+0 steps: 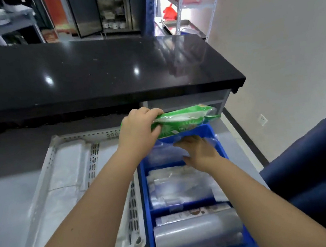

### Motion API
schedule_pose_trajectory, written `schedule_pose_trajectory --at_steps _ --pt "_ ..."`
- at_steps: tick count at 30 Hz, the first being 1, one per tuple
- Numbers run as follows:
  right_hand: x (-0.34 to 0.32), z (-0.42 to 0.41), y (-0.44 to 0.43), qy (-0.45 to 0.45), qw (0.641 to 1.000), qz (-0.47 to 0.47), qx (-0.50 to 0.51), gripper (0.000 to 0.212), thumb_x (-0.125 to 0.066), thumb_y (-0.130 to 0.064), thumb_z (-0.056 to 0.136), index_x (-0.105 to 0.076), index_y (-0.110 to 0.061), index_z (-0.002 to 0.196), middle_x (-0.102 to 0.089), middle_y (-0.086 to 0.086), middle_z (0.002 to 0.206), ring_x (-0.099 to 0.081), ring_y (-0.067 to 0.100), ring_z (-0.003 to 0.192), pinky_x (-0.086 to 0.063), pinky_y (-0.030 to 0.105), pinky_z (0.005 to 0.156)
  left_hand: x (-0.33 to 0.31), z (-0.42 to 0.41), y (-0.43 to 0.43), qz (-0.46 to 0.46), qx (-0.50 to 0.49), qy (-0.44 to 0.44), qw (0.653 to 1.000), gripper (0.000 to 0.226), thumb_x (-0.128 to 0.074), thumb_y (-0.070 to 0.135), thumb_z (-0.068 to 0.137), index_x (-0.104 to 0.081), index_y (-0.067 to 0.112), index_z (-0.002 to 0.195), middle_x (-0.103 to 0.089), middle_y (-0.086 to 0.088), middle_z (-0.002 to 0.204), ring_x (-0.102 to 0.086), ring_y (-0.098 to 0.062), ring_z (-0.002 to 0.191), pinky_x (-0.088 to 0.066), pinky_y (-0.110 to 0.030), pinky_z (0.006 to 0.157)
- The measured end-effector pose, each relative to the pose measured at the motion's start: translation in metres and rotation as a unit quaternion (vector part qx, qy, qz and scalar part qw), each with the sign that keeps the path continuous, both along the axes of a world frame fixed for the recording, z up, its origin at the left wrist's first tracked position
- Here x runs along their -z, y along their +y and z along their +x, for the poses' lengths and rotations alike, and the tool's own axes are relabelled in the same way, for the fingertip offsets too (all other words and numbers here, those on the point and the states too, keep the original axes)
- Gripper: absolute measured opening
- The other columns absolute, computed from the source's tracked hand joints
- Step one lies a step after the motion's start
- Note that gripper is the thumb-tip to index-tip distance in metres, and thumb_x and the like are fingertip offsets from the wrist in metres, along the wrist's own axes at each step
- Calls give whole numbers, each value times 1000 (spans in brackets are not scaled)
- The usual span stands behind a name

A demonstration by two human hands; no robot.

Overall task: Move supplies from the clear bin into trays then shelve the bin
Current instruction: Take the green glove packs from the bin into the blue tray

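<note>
My left hand [138, 131] grips one end of a green and white packet [186, 120] and holds it level above the far end of the blue divided tray [144, 188]. My right hand [200, 150] lies below the packet in the tray's far compartment, fingers stretched flat on clear plastic bags [162, 154]. The middle compartment holds more clear bags [179, 186], and the near one holds rolls of plastic [196, 231]. To the left is a white perforated tray [132, 211] with folded clear plastic bags [65, 179] in it. No clear bin is in view.
Both trays sit on a grey steel worktop [0, 209]. A black counter [87, 71] overhangs the far side. A dark blue cloth-covered shape [320, 164] stands at the right, next to a white wall. Metal shelving [181, 5] stands far back.
</note>
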State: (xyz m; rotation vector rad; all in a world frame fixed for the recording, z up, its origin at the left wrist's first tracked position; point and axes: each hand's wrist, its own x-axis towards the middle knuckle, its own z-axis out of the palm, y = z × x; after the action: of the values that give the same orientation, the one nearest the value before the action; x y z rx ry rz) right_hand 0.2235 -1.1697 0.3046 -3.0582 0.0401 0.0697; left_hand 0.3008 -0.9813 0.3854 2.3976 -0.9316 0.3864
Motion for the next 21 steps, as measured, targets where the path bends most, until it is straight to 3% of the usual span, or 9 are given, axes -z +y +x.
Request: schedule_pose_trajectory --at_steps 7,14,17,21 --pt "31 56 -29 127 987 17 -98 42 -52 -25 88 -48 -28 129 -60 6 125 -57 30 109 -49 41 88 8 3 -26 9 -69 12 997 32 -66 20 82 -66 20 114 -66 -3 102 -55 -28 90 -47 -45 75" --pt "46 74 -40 200 964 15 -177 64 -50 -18 88 -28 -45 141 -37 7 139 -35 37 124 -40 52 95 11 -4 -29 -21 -142 32 989 35 -65 18 81 -64 23 115 -65 3 104 -53 -22 92 -46 -39 78" --pt "48 77 -36 208 959 68 -179 52 -49 -15 91 -41 -37 138 -42 6 141 -41 33 123 -42 44 97 11 -8 -24 -32 -157 33 987 34 -64 18 80 -63 24 114 -63 3 102 -52 -22 91 -46 -41 77" --pt "46 74 -29 198 959 120 -163 39 -45 -6 91 -57 -23 124 -57 6 130 -54 28 114 -38 29 82 9 -11 -16 -54 -169 38 983 33 -64 18 80 -63 28 112 -61 6 97 -50 -19 87 -46 -40 75"
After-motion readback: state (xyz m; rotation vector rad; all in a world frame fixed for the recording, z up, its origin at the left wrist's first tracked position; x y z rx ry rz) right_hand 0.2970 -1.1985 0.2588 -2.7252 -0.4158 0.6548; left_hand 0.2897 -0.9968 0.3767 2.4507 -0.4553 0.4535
